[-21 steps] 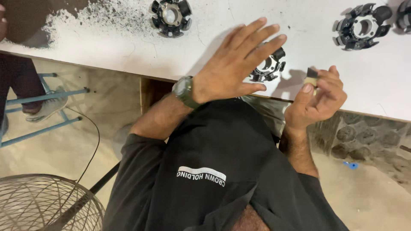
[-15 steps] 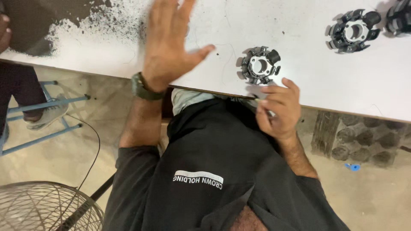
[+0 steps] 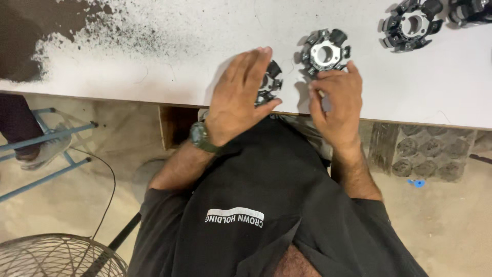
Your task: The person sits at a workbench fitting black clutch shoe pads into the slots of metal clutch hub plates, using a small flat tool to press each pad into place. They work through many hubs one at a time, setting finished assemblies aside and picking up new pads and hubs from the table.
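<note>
Left hand (image 3: 241,97) flat over toothed black metal ring (image 3: 270,82) — white tabletop (image 3: 154,77).

The person wears a black short-sleeved shirt (image 3: 266,205) with a white printed mark just below the chest. A dark green wristwatch (image 3: 201,137) with a round case sits above that shirt, on the left wrist. Both forearms are bare.

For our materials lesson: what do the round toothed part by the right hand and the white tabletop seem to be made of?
Round toothed part: probably metal core with a bright, silvery centre ring, its teeth dark, maybe coated or wound; unclear. White tabletop: looks like a matt painted or laminated board, worn at one corner to dark brown patches.
</note>
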